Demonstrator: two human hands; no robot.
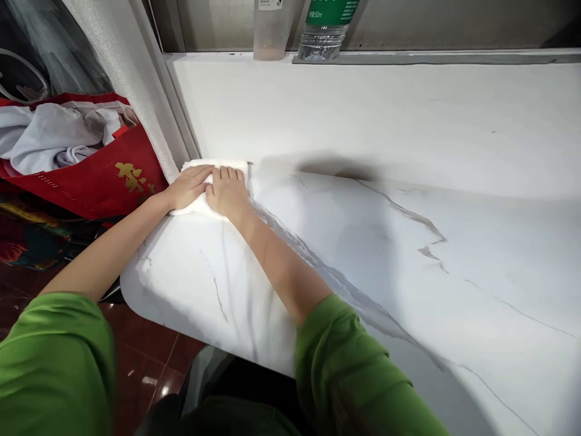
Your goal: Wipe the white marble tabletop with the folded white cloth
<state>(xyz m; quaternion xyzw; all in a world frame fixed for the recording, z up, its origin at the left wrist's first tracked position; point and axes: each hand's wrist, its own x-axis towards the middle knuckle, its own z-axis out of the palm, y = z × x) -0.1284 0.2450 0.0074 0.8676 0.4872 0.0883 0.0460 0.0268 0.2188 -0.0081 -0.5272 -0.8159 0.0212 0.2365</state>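
A folded white cloth (216, 165) lies at the far left corner of the white marble-patterned table (408, 254). My left hand (188, 186) rests flat on the cloth's left part, fingers stretched out and pointing right. Beside it and touching it, my right hand (228, 191) presses flat on the cloth with fingers extended away from me. Both arms wear green sleeves pushed up to the elbow. Most of the cloth is hidden under the two hands.
A red bag (97, 175) holding grey-white fabric (54, 136) stands left of the table. A clear cup (271, 30) and a green-labelled water bottle (325, 30) stand on the back ledge. A foam-wrapped post (131, 79) runs along the table's left side. Red floor tiles lie below.
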